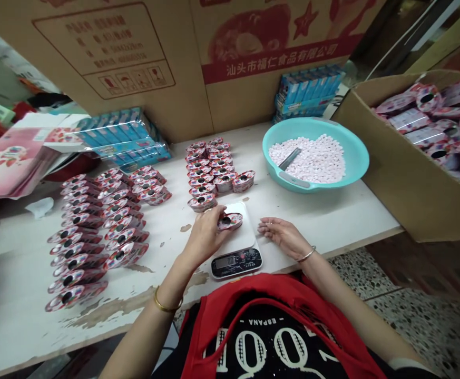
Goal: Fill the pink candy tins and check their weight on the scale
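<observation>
Left fingers (215,212) clamped on container (233,221), hiding its end; right fingers (270,223) slightly apart.

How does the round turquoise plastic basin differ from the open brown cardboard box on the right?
The basin is rounded; the box has flat sides. The basin holds small pale pink pellets and a dark grey utensil, while the box holds a heap of shiny pink-and-red packs. Both are open on top.
</observation>
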Motion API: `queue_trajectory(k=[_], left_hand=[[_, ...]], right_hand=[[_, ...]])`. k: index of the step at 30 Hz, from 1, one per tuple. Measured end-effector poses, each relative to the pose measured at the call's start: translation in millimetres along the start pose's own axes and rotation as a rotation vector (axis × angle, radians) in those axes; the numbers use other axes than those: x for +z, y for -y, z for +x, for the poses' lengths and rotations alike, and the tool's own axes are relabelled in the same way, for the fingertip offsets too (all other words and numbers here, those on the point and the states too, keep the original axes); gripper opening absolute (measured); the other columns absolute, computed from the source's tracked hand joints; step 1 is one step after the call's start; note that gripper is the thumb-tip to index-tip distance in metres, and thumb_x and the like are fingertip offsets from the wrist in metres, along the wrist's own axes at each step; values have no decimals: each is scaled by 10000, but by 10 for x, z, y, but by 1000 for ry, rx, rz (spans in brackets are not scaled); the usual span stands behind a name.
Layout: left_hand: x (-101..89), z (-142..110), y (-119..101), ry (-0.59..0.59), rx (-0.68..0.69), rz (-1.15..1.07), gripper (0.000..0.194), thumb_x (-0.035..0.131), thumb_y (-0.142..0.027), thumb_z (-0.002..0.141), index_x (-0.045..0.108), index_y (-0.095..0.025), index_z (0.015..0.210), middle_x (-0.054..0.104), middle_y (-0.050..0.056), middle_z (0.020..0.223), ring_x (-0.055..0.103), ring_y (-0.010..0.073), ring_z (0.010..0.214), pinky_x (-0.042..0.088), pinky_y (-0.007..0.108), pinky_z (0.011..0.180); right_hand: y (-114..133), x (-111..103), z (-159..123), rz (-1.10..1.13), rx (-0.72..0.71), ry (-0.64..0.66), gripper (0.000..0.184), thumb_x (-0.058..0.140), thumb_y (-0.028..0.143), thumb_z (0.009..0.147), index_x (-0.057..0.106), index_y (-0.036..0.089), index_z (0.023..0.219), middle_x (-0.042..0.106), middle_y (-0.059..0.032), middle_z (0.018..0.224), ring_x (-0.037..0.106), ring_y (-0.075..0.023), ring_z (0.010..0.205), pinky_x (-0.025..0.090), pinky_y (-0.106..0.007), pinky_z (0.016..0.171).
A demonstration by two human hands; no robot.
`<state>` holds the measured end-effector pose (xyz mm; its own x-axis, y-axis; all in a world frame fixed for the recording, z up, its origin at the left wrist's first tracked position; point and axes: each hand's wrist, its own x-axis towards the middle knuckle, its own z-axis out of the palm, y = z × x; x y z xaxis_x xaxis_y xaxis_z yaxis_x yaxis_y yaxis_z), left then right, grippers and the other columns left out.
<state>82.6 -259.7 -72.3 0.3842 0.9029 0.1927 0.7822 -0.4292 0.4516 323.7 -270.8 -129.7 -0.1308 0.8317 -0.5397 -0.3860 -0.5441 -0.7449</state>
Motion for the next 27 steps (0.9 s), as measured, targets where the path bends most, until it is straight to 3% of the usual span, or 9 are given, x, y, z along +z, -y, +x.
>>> queue_trajectory(k=[3, 7, 12, 17, 23, 27], left_hand=[[-111, -138, 97, -88, 10, -54, 553, 674, -430, 828, 464, -202, 1286, 617, 114, 1253, 585, 248, 1148, 452, 417, 964], [-193, -470, 278, -261, -170, -124, 343, 599, -425, 880, 581, -202, 1141, 674, 66, 1071, 633, 186, 997, 491, 337, 877], [53, -1065, 528, -287, -419, -154, 301, 558, -410, 889, 614, -188, 1086, 685, 51, 970, 643, 172, 905, 502, 322, 822], [327, -1412, 584, -321, -479, -149, 294, 542, -387, 890, 598, -181, 1092, 655, 59, 961, 631, 184, 916, 507, 341, 851], [446, -1413, 584, -388, -452, -81, 257, 532, -358, 896, 602, -177, 1065, 625, 70, 955, 598, 198, 917, 484, 361, 857], [470, -1409, 622, -385, -451, -50, 248, 532, -353, 899, 608, -178, 1057, 624, 66, 937, 592, 200, 911, 473, 366, 860]], right_hand=[[107, -104, -127, -28, 31, -10, 293, 816, 222, 660, 675, 130, 900, 717, -88, 806, 671, -135, 777, 519, -230, 721], [222, -152, -258, -145, 12, 20, 357, 840, 301, 642, 686, 136, 919, 716, -64, 814, 636, -107, 707, 498, -225, 679], [374, -59, -325, -362, -55, 43, 378, 845, 357, 623, 699, 131, 888, 696, -43, 746, 587, -95, 638, 470, -235, 631], [691, 303, -413, -581, -184, 165, 311, 772, 388, 727, 689, 140, 896, 697, -46, 728, 593, -109, 626, 495, -273, 662], [894, 868, -402, -848, -375, 312, 56, 651, 210, 828, 669, 159, 843, 672, -24, 679, 612, -129, 629, 502, -277, 649], [854, 1108, -306, -1196, -530, 348, 120, 575, 94, 843, 681, 148, 828, 667, -36, 731, 613, -144, 696, 480, -282, 693]])
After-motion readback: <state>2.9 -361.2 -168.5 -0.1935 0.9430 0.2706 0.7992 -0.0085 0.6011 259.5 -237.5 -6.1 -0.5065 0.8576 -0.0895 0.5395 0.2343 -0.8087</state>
